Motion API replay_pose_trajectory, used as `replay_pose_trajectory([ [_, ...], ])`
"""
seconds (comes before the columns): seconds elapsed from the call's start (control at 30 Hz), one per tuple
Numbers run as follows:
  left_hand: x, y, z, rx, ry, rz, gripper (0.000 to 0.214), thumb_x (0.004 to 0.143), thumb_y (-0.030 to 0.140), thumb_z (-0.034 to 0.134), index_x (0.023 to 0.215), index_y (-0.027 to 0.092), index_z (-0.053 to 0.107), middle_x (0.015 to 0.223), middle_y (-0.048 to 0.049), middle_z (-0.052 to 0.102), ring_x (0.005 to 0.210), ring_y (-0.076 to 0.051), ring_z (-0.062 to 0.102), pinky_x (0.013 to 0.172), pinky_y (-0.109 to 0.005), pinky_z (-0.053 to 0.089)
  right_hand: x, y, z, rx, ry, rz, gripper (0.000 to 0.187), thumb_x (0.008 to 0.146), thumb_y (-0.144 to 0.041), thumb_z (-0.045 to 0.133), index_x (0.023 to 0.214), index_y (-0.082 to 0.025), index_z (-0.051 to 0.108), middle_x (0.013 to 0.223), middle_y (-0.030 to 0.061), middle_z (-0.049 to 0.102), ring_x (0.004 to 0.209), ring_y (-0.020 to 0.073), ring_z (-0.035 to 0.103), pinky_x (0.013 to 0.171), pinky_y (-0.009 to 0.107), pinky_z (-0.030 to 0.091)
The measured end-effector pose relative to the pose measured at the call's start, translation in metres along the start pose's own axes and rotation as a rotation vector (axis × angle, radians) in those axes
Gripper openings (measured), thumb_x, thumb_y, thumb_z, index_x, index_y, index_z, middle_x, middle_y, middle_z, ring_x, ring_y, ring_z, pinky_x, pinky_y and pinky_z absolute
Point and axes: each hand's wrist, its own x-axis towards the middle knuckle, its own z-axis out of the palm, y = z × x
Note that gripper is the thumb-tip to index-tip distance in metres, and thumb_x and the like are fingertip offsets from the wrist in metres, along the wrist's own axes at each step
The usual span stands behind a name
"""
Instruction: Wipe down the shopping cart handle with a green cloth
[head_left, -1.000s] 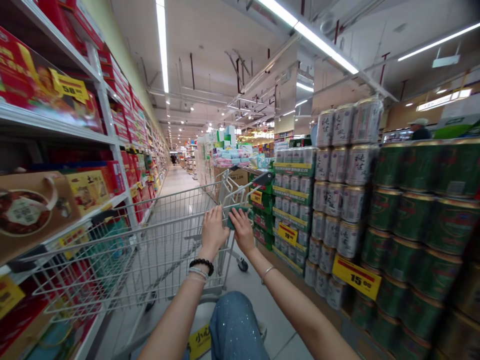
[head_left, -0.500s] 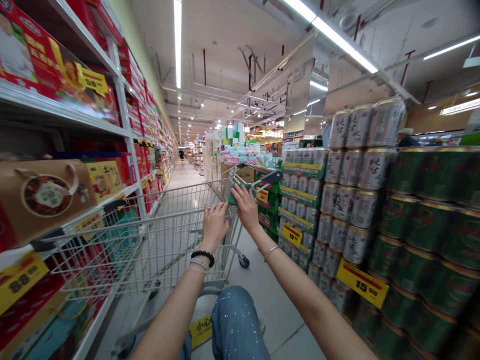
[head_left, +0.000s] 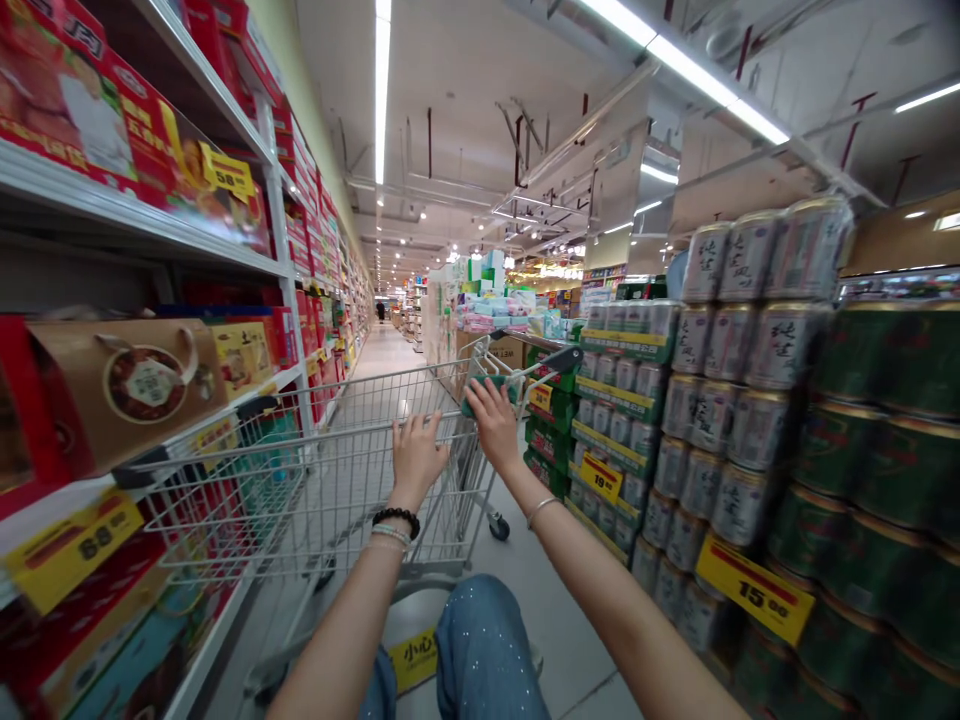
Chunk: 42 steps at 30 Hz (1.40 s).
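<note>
A wire shopping cart (head_left: 315,490) stands in a supermarket aisle right in front of me, its basket holding nothing I can see. My left hand (head_left: 415,452) curls over the top rail at the cart's near end; a black bead bracelet circles that wrist. My right hand (head_left: 495,420) grips the green handle (head_left: 480,392) at the cart's right corner, fingers wrapped round it. A knee in sparkly blue jeans (head_left: 480,650) is raised behind the cart.
Shelves of red and brown gift boxes (head_left: 127,380) with yellow price tags line the left. Stacked cans, silver (head_left: 720,400) and green (head_left: 885,480), wall the right. The aisle floor (head_left: 386,350) runs ahead past a display of packs (head_left: 487,305).
The cart and both hands have shifted slightly right and farther from me, and the view has moved forward along the aisle. My left hand slid from beside the green handle onto the wire rail.
</note>
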Motion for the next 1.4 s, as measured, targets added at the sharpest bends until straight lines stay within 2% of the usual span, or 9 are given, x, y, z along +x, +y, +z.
replay_pose_trajectory([
  [0.13,-0.004,-0.005,-0.001,0.016,-0.016,0.015,0.059,0.079,0.01,0.047,0.137,0.02,0.052,0.138,-0.0127,0.057,0.133,-0.029,0.046,0.12,-0.06,0.02,-0.011,-0.001,-0.013,0.045,-0.012,-0.215,0.053,0.093,-0.004,0.035,0.135,-0.024,0.059,0.142,0.004,0.058,0.142,0.0159,0.041,0.122,0.04,0.03],
  [0.33,-0.006,-0.001,0.003,-0.027,0.017,-0.026,0.06,0.077,0.014,0.053,0.136,0.019,0.052,0.137,-0.0136,0.056,0.134,-0.03,0.045,0.12,-0.058,0.022,0.017,0.043,-0.047,0.006,0.259,0.172,0.058,0.092,-0.001,0.031,0.139,-0.025,0.056,0.151,0.0066,0.048,0.15,0.0198,0.026,0.123,0.05,0.023],
  [0.43,-0.007,0.003,0.003,-0.054,0.024,-0.041,0.058,0.077,0.015,0.053,0.135,0.019,0.054,0.136,-0.014,0.057,0.133,-0.031,0.046,0.12,-0.057,0.022,0.02,0.036,-0.031,0.031,0.181,0.209,0.059,0.09,0.0,0.033,0.138,-0.025,0.057,0.152,0.0066,0.046,0.151,0.0199,0.023,0.123,0.051,0.021],
  [0.6,-0.007,0.004,0.004,-0.075,0.038,-0.029,0.059,0.076,0.015,0.053,0.134,0.02,0.054,0.137,-0.0133,0.057,0.133,-0.03,0.046,0.12,-0.057,0.023,-0.012,-0.003,-0.001,0.117,-0.009,-0.002,0.058,0.089,0.001,0.034,0.136,-0.024,0.059,0.146,0.0053,0.054,0.147,0.0174,0.032,0.123,0.047,0.026],
  [0.73,-0.005,0.002,0.008,-0.083,0.022,-0.034,0.06,0.076,0.015,0.053,0.135,0.018,0.053,0.138,-0.0135,0.056,0.136,-0.031,0.043,0.12,-0.057,0.022,-0.032,0.001,-0.018,0.211,-0.045,-0.145,0.06,0.088,0.002,0.033,0.136,-0.026,0.058,0.143,0.0037,0.057,0.146,0.0151,0.035,0.121,0.042,0.031],
  [0.97,-0.002,0.002,0.012,-0.123,0.034,-0.049,0.059,0.074,0.018,0.054,0.133,0.017,0.056,0.135,-0.0134,0.057,0.137,-0.032,0.042,0.121,-0.055,0.02,-0.004,0.073,-0.054,0.105,0.354,0.28,0.075,0.079,0.004,0.031,0.143,-0.03,0.05,0.163,-0.0008,0.027,0.152,0.0199,0.017,0.123,0.051,0.024],
  [1.1,-0.002,0.002,0.014,-0.137,0.056,-0.052,0.058,0.073,0.02,0.055,0.132,0.019,0.057,0.134,-0.0121,0.059,0.137,-0.033,0.042,0.121,-0.057,0.02,-0.022,0.072,-0.031,0.112,0.254,0.29,0.076,0.076,0.004,0.035,0.143,-0.03,0.05,0.164,-0.0001,0.024,0.153,0.0208,0.015,0.122,0.048,0.026],
  [1.23,0.0,0.003,0.014,-0.146,0.051,-0.053,0.058,0.074,0.02,0.054,0.132,0.018,0.057,0.134,-0.0133,0.059,0.137,-0.034,0.042,0.12,-0.057,0.022,-0.077,0.041,-0.005,0.147,0.092,0.139,0.071,0.078,0.007,0.032,0.132,-0.029,0.062,0.152,0.0031,0.047,0.15,0.0178,0.025,0.12,0.047,0.031],
  [1.4,-0.001,0.002,0.018,-0.144,0.079,-0.05,0.056,0.076,0.02,0.053,0.132,0.02,0.057,0.133,-0.0125,0.059,0.137,-0.032,0.042,0.12,-0.055,0.023,-0.106,0.028,-0.017,0.221,0.028,0.07,0.069,0.076,0.007,0.032,0.128,-0.026,0.065,0.142,0.0042,0.057,0.146,0.0172,0.035,0.117,0.044,0.039],
])
